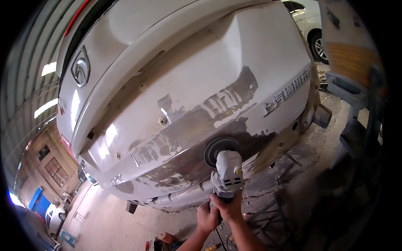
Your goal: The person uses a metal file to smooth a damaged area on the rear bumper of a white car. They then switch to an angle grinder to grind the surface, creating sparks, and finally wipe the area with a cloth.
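Observation:
An angle grinder with a grey-white body stands in front of me, its dark round disc against the lower tailgate of a white car. My left hand is closed round the lower grip. My right hand is wrapped round the same end, just right of the left one. Around the disc, paint is worn off in a wide brown-grey patch, with streaky light remnants. A few faint sparks show near the tool. A dark cord hangs below the hands.
Raised metal lettering sits right of the patch and an emblem at upper left. A grey plastic stand is at right. Dark metal frames and small tools lie below. A blue stool stands far left; another white car is behind.

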Tool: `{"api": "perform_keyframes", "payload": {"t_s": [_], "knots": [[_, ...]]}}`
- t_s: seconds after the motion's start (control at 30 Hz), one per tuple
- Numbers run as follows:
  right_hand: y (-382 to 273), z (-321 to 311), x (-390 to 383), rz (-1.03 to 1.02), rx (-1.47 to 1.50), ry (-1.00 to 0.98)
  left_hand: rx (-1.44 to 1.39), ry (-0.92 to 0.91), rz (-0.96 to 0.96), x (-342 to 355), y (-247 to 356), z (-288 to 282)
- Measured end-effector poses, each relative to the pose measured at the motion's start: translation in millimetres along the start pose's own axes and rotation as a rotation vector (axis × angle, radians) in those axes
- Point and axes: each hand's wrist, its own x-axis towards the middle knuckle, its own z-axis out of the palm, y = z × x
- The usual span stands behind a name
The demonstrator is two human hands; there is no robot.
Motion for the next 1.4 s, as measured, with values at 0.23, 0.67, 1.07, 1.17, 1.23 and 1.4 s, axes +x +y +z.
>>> {"api": "perform_keyframes", "payload": {"t_s": [0.23, 0.67, 1.07, 1.17, 1.23, 1.4], "knots": [[-1, 18, -6, 0.022, -0.402, -0.255, -0.101, 0.288, 0.173, -15, -9, 9], [-14, 25, 2, 0.007, -0.214, -0.125, 0.007, -0.039, -0.005, -9, -1, -20], [-19, 29, -5, 0.019, -0.006, -0.044, -0.012, 0.004, -0.176, -9, 21, -24], [-3, 24, -23, 0.170, -0.235, -0.158, -0.085, 0.238, -0.005, -27, 17, -13], [3, 28, -26, 0.125, -0.359, -0.193, -0.107, 0.251, 0.041, -34, 10, -16], [-17, 47, -23, 0.099, -0.188, 0.031, -0.087, -0.114, -0.303, -23, 9, -47]]}}
